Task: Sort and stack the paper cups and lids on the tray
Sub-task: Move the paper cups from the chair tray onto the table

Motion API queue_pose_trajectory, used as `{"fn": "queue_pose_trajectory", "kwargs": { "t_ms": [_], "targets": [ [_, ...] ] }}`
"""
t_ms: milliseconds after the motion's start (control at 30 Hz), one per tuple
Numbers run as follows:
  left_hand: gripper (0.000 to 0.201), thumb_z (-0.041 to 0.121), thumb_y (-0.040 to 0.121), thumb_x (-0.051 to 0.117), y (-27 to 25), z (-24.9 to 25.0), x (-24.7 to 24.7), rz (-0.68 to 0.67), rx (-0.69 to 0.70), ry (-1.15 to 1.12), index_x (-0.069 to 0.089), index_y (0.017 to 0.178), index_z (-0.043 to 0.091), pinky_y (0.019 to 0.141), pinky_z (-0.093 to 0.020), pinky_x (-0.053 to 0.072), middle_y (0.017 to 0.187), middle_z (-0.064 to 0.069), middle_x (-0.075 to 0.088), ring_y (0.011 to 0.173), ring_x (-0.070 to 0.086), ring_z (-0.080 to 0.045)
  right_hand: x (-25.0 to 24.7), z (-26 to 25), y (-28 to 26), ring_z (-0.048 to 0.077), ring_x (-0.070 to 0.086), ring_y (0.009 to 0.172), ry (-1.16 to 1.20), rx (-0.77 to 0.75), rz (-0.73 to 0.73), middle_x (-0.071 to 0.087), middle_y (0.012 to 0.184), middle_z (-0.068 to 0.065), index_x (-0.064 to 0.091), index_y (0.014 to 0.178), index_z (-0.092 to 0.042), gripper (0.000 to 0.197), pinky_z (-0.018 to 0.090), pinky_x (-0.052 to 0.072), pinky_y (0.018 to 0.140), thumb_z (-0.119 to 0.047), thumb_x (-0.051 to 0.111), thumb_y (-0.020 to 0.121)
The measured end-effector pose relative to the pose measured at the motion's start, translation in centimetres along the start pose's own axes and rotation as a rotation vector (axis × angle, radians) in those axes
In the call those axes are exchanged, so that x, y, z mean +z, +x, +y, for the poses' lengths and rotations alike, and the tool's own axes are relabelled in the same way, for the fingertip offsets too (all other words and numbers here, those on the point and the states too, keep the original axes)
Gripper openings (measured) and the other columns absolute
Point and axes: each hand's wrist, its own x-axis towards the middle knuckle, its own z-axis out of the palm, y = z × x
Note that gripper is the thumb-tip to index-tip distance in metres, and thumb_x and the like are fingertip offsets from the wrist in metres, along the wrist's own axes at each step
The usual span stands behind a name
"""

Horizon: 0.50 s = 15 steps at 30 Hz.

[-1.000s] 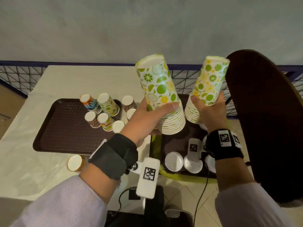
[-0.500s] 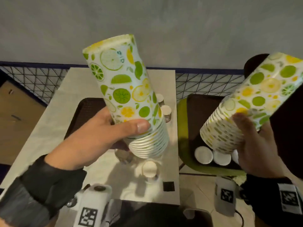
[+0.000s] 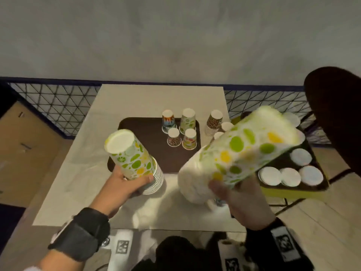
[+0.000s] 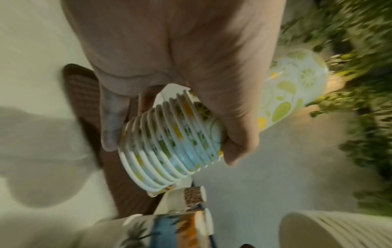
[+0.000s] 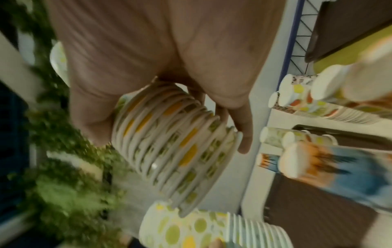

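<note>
My left hand [image 3: 129, 183] grips an upside-down stack of lime-and-lemon paper cups [image 3: 134, 159] near its rims, just above the front left corner of the brown tray [image 3: 144, 132]; the left wrist view shows the rims [image 4: 169, 147] between thumb and fingers. My right hand [image 3: 234, 192] holds a second, blurred stack of the same cups [image 3: 240, 153], tilted up to the right over the table's front right. The right wrist view shows its rims [image 5: 174, 146] in my grip. Several small upside-down cups [image 3: 179, 130] stand at the tray's back right.
A leopard-print cup stack [image 3: 214, 122] and other cups stand on the table right of the tray. White lids [image 3: 289, 176] lie in a second dark tray [image 3: 293, 187] on a yellow-green stand at the right. A wire fence [image 3: 58, 106] runs behind; a dark chair back [image 3: 336, 114] is far right.
Both hands have come down and toward the table with their stacks. The left stack has dropped to the tray's front left corner; the right stack has swung left over the table's front right.
</note>
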Motion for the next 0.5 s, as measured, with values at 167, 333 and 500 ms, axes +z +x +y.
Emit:
{"fn": "queue_pose_trajectory", "kwargs": {
  "t_ms": [167, 333, 500],
  "targets": [
    [0.102, 0.057, 0.044, 0.097, 3.1, -5.9, -0.3, 0.018, -0.019, 0.043, 0.057, 0.135, 0.034, 0.09, -0.043, 0.061, 0.12, 0.01, 0.075, 0.112, 0.07, -0.013, 4.1, 4.3, -0.8, 0.002, 0.068, 0.106, -0.169, 0.167, -0.106, 0.073, 0.114, -0.015, 0.058, 0.128, -0.015, 0.077, 0.018, 0.053, 0.084, -0.032, 0.094, 0.061],
    [0.088, 0.05, 0.066, 0.096, 6.5, -9.9, -0.5, -0.02, 0.019, 0.069, 0.053, 0.141, 0.031, 0.104, -0.051, 0.054, 0.127, 0.002, 0.073, 0.117, 0.07, -0.019, 6.5, 8.9, -1.3, -0.005, 0.063, 0.111, -0.317, 0.225, -0.216, 0.065, 0.118, -0.027, 0.045, 0.13, -0.042, 0.084, 0.02, 0.054, 0.09, -0.029, 0.094, 0.065],
    [0.088, 0.054, 0.066, 0.097, 10.2, -13.6, 0.0, -0.01, 0.021, 0.188, 0.052, 0.136, 0.026, 0.094, -0.058, 0.058, 0.119, 0.0, 0.073, 0.109, 0.072, -0.026, 6.8, 14.4, -1.1, 0.007, 0.065, 0.114, -0.366, 0.268, -0.164, 0.067, 0.123, -0.015, 0.045, 0.133, -0.045, 0.09, 0.046, 0.056, 0.095, -0.037, 0.096, 0.06]
  ]
}}
